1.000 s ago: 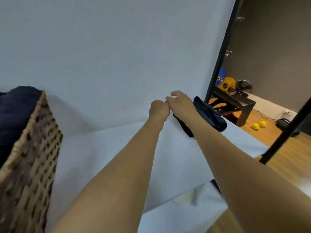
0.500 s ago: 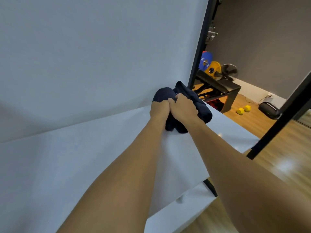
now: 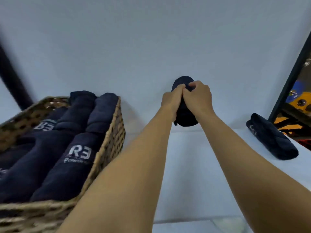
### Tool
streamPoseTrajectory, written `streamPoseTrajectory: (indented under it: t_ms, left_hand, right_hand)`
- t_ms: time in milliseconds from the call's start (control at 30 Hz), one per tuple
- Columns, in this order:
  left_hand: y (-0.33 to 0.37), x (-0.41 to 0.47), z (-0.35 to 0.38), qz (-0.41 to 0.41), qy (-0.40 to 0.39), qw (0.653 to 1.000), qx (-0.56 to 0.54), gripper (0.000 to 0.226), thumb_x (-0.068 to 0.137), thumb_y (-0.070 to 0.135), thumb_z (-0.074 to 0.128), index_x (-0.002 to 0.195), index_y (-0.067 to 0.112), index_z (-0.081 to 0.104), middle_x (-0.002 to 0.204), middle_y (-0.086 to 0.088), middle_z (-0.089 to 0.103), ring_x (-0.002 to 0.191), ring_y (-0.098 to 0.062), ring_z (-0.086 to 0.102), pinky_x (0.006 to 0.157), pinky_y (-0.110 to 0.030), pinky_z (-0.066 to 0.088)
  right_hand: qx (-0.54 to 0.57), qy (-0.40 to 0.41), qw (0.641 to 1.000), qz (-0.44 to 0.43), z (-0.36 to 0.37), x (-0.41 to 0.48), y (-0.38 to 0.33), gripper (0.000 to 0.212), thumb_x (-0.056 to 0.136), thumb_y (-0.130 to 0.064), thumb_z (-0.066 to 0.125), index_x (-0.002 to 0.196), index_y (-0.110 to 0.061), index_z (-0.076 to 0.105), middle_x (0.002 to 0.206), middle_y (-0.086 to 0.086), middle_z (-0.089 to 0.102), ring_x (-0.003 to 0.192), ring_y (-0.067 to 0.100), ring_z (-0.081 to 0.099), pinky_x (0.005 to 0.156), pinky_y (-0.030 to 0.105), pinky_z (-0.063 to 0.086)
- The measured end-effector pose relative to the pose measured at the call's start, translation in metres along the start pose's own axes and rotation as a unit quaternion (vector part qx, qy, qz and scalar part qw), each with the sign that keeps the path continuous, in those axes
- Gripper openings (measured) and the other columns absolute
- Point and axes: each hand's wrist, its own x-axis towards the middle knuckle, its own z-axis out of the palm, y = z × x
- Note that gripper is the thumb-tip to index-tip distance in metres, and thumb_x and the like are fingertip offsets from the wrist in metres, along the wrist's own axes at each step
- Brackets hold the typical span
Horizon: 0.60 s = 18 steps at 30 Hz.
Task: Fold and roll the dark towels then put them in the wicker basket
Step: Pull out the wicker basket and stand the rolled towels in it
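- Both arms were stretched out ahead, and the left hand (image 3: 170, 100) and right hand (image 3: 198, 98) met knuckle to knuckle around a rolled dark towel (image 3: 186, 119).
- The grip of each hand was clamped on that towel: the fingers were curled over its upper part, with the left on its left side and the right on its right.
- The towel stood roughly upright between the hands. Its rounded top showed above the fingers and its thicker lower end hung below the wrists, in front of the white backdrop (image 3: 151, 39) near the far edge of the table (image 3: 193, 174).
- It could not be told whether the towel's lower end touched the table.
- A wicker basket (image 3: 110, 140) sat on the left side of the table, well apart from the hands.
- The basket was packed with rolled towels (image 3: 55, 179) lying side by side. The nearest one bore a white "R3" logo.
- A second dark towel (image 3: 271, 140) lay folded on the right side of the table, apart from the hands.
- A black post (image 3: 289, 69) rose just behind it.
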Motion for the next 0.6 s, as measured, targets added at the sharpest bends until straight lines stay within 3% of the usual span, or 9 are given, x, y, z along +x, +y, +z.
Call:
streamPoseTrajectory:
  t_ms: [133,267,433,600]
  left_hand:
    - [0.060,-0.040,-0.097,0.064,0.071,0.994,0.051,0.045,0.083,0.043,0.064,0.116,0.012,0.063,0.103,-0.011,0.070,0.094,-0.029,0.068,0.089,-0.045,0.056]
    - [0.099,-0.074,-0.186,0.098,0.134,0.983,0.082,0.043,0.084,0.036,0.066,0.116,0.008,0.061,0.101,-0.012,0.070,0.090,-0.027,0.069,0.077,-0.035,0.058]
    - [0.101,-0.090,-0.278,0.088,0.209,0.966,0.125,0.036,0.083,0.034,0.068,0.107,0.008,0.062,0.093,-0.010,0.070,0.077,-0.021,0.068,0.056,-0.025,0.051]
    - [0.068,-0.070,-0.341,0.037,0.242,0.954,0.174,0.042,0.081,0.039,0.068,0.107,0.007,0.064,0.098,-0.010,0.070,0.084,-0.023,0.069,0.068,-0.030,0.057]
  right_hand:
    - [0.084,-0.038,0.995,-0.045,0.050,-0.033,-0.091,0.041,0.092,-0.032,0.052,0.130,-0.017,0.049,0.127,0.004,0.043,0.114,0.025,0.053,0.097,0.040,0.049]
    - [0.130,-0.125,0.979,-0.093,0.094,-0.068,-0.161,0.047,0.095,-0.030,0.049,0.140,-0.017,0.042,0.134,0.005,0.049,0.114,0.018,0.052,0.095,0.032,0.048]
    - [0.085,-0.236,0.958,-0.142,0.151,-0.109,-0.206,0.051,0.098,-0.025,0.046,0.147,-0.014,0.036,0.142,0.005,0.049,0.124,0.021,0.049,0.094,0.029,0.041]
    - [-0.003,-0.325,0.935,-0.145,0.208,-0.129,-0.211,0.045,0.100,-0.022,0.040,0.144,-0.010,0.037,0.138,0.010,0.052,0.111,0.021,0.051,0.080,0.027,0.036]
